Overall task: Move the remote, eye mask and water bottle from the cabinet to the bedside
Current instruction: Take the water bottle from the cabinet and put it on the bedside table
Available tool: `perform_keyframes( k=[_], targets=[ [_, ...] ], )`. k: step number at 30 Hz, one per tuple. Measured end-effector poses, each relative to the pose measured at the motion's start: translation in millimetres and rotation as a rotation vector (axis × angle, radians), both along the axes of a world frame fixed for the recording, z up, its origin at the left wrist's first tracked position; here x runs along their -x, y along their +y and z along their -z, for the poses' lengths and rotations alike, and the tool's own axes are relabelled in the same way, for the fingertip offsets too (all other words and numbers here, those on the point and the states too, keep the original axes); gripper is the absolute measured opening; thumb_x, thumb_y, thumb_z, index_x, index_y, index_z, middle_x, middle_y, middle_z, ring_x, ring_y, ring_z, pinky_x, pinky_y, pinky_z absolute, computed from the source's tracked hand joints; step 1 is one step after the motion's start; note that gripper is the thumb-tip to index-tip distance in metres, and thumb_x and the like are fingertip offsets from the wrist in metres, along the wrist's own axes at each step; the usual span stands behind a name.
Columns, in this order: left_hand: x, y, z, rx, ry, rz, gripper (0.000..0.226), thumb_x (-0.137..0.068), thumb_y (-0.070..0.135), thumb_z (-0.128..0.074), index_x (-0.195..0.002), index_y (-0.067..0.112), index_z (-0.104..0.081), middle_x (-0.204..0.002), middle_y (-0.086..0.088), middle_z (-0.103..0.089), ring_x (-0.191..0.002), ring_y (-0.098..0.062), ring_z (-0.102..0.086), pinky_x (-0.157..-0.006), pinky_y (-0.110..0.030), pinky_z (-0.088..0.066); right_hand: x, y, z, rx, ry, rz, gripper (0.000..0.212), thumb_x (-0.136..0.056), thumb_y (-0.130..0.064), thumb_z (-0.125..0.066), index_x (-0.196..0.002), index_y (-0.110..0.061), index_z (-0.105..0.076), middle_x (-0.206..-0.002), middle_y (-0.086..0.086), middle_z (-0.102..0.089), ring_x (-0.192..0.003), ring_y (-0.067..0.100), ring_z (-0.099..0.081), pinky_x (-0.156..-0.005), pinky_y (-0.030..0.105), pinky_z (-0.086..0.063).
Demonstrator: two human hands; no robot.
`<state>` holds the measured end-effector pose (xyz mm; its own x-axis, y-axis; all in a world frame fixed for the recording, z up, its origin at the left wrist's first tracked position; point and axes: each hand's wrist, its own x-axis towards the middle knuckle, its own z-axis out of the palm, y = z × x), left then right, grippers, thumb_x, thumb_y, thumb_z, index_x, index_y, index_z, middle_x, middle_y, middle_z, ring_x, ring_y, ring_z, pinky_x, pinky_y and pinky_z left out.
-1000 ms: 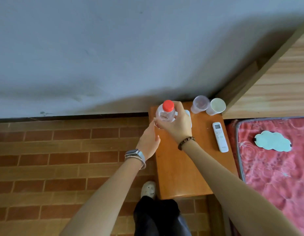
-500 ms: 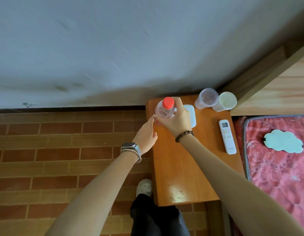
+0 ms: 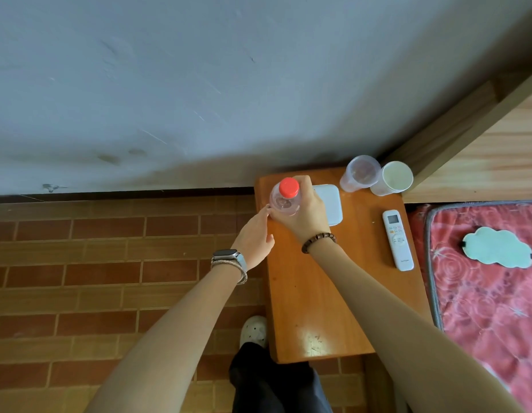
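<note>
My right hand (image 3: 305,214) grips a clear water bottle (image 3: 284,201) with a red cap, upright at the far left corner of the orange wooden bedside table (image 3: 306,296). The fingertips of my left hand (image 3: 254,239) touch the bottle's left side, fingers mostly straight. A white remote (image 3: 398,239) lies flat near the table's right edge. A pale green cloud-shaped eye mask (image 3: 497,248) lies on the red mattress (image 3: 482,308) to the right.
A white flat box (image 3: 331,205) lies behind my right hand. A clear cup (image 3: 360,173) and a white cup (image 3: 392,178) stand at the table's far right corner. A wooden bed frame (image 3: 479,162) rises behind them. Brick floor and my shoe (image 3: 254,330) are at left.
The view has shifted, so the table sits lower and more to the right. My hands and the bottle have kept their hold and place on the table's far left corner.
</note>
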<state>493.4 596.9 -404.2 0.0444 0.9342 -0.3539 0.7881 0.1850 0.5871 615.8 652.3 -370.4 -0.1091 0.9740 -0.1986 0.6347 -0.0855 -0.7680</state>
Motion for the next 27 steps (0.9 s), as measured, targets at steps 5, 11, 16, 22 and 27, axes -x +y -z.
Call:
perform_keyframes(
  k=[5,11,16,22,27],
  targets=[
    [0.4,1.7,-4.6,-0.026,0.002,0.025,0.043,-0.093,0.024,-0.056,-0.132,0.013,-0.042,-0.128,-0.007,-0.057,-0.112,-0.017,-0.058,-0.093,-0.026,-0.048,-1.1,-3.2,-3.2,0.039,-0.033,0.008,0.066,-0.072,-0.038,-0.081,-0.123,-0.021,-0.044,-0.115,0.002,-0.062,-0.099,0.015,-0.058,-0.072,0.019,-0.048],
    [-2.3,-2.2,-39.9,-0.03,-0.002,-0.01,0.042,-0.095,0.029,-0.051,-0.133,0.012,-0.044,-0.133,-0.007,-0.054,-0.123,-0.02,-0.05,-0.098,-0.024,-0.036,-11.9,-12.5,-26.6,0.128,-0.146,0.001,0.084,-0.072,-0.036,-0.081,-0.139,-0.019,-0.033,-0.138,0.007,-0.05,-0.126,0.026,-0.049,-0.1,0.042,-0.049],
    [-2.7,-17.4,-97.5,-0.111,0.087,-0.097,0.039,-0.094,0.02,-0.052,-0.132,0.009,-0.047,-0.131,-0.01,-0.054,-0.123,-0.024,-0.048,-0.1,-0.034,-0.04,-44.7,-38.2,-81.7,0.06,-0.217,0.016,0.047,-0.087,-0.023,-0.065,-0.131,-0.017,-0.046,-0.129,0.008,-0.054,-0.119,0.024,-0.051,-0.095,0.034,-0.047],
    [-5.3,-49.3,-185.8,-0.278,0.243,-0.064,0.026,-0.09,0.012,-0.055,-0.116,0.006,-0.058,-0.111,-0.012,-0.062,-0.103,-0.026,-0.057,-0.087,-0.034,-0.046,-76.7,-74.9,-166.4,-0.091,-0.409,-0.026,0.026,-0.092,-0.023,-0.056,-0.117,-0.018,-0.057,-0.119,0.005,-0.061,-0.11,0.022,-0.055,-0.089,0.034,-0.051],
    [-4.0,-70.1,-240.1,-0.322,0.372,0.055,0.019,-0.088,0.007,-0.054,-0.105,0.006,-0.061,-0.098,-0.012,-0.064,-0.089,-0.028,-0.059,-0.079,-0.038,-0.048,-97.5,-99.4,-222.9,-0.166,-0.571,-0.102,0.023,-0.093,-0.021,-0.053,-0.114,-0.015,-0.059,-0.109,0.008,-0.064,-0.1,0.026,-0.059,-0.08,0.034,-0.047]
  ],
)
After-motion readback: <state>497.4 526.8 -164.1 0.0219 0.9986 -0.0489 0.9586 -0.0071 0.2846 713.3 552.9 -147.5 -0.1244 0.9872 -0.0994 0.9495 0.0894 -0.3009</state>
